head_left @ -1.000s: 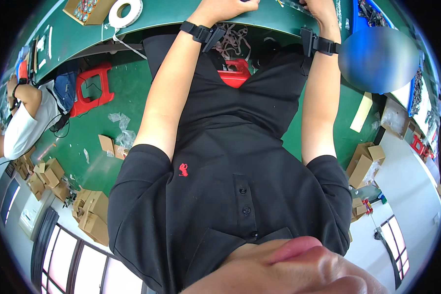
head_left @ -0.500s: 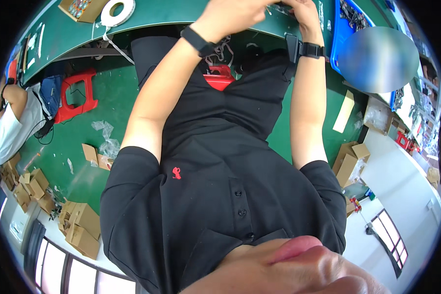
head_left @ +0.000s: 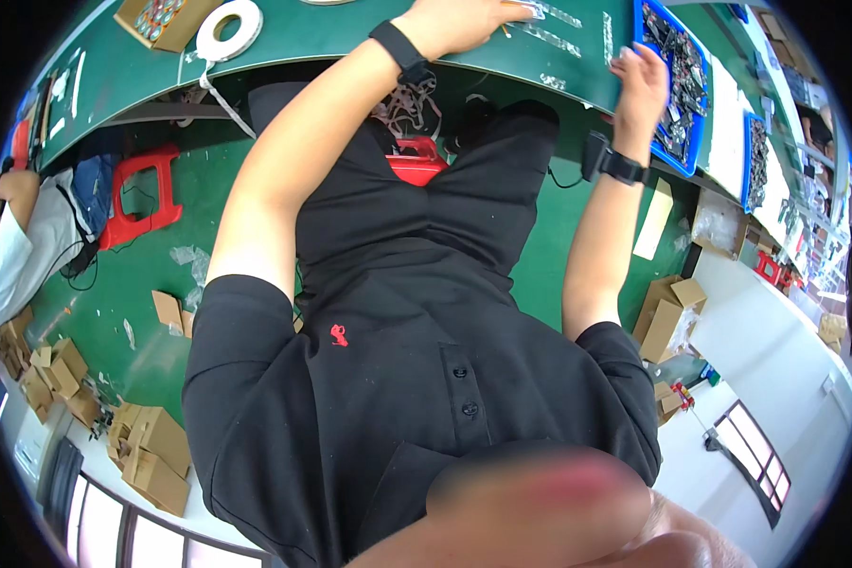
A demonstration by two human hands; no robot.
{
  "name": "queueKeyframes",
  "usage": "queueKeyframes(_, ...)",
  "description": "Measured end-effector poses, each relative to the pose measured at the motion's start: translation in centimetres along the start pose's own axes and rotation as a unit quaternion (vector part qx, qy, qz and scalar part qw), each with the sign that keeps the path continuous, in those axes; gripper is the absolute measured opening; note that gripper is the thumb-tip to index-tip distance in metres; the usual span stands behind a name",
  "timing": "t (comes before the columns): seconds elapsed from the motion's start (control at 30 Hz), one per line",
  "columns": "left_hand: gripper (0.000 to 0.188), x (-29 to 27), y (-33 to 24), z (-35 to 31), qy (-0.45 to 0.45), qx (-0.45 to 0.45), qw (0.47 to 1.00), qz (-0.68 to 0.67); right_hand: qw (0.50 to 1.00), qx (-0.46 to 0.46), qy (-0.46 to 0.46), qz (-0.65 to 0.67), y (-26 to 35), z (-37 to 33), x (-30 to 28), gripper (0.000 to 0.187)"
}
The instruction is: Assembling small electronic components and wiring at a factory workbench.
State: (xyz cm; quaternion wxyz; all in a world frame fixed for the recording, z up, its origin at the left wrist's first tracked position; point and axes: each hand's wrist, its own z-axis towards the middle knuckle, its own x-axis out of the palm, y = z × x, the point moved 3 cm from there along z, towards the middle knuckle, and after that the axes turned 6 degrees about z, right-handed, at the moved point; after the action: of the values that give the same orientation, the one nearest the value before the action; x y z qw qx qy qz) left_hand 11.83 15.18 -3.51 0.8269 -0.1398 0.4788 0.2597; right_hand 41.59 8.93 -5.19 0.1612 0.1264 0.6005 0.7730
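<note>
At the table's near edge, my left hand [head_left: 459, 26] has its fingers drawn together over the green tabletop [head_left: 341, 36]. A thin, small piece pokes out under the fingertips, too small to name. Beside those fingers lie clear plastic strips [head_left: 551, 39]. My right hand [head_left: 642, 87] is raised at the left rim of a blue tray [head_left: 699, 142], fingers apart and slightly bent, and nothing shows in it. Many small dark parts [head_left: 674, 80] fill the tray. A dark band with a small box [head_left: 596, 154] is on my right wrist.
A roll of white tape [head_left: 246, 40] and a cardboard box of small round parts [head_left: 185, 33] stand at the table's left. Red stools [head_left: 168, 185] are on the green floor. Another person's arm [head_left: 14, 204] is at far left. Cartons [head_left: 670, 312] stand at both sides.
My hands were close together at the table edge. The right one has moved away to the right, to the blue tray, and its fingers have spread. The left one has shifted slightly.
</note>
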Motion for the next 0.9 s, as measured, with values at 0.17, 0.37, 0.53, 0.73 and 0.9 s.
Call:
queueKeyframes(0.17, 0.032, -0.2, 0.4, 0.8, 0.019, 0.053, 0.998, 0.007, 0.985, -0.053, -0.131, -0.096, 1.9, 0.9, -13.1, 0.022)
queueKeyframes(0.37, 0.032, -0.3, 0.4, 1.1, 0.067, 0.050, 0.996, 0.011, 0.964, 0.023, -0.156, -0.212, -0.3, -1.6, -19.5, 0.025)
queueKeyframes(0.53, 0.037, -0.8, 0.9, 1.3, 0.110, 0.047, 0.993, -0.024, 0.981, -0.076, -0.115, -0.134, -0.5, -3.8, -16.3, 0.024)
queueKeyframes(0.73, 0.032, -2.2, 2.2, 0.3, -0.050, 0.070, 0.992, -0.096, 0.984, -0.011, -0.031, -0.176, 0.0, -4.0, -14.9, 0.025)
queueKeyframes(0.9, 0.048, -1.7, 1.9, -0.7, -0.120, -0.111, 0.972, -0.168, 0.948, -0.003, 0.009, -0.318, 0.0, -3.4, -13.5, 0.039)
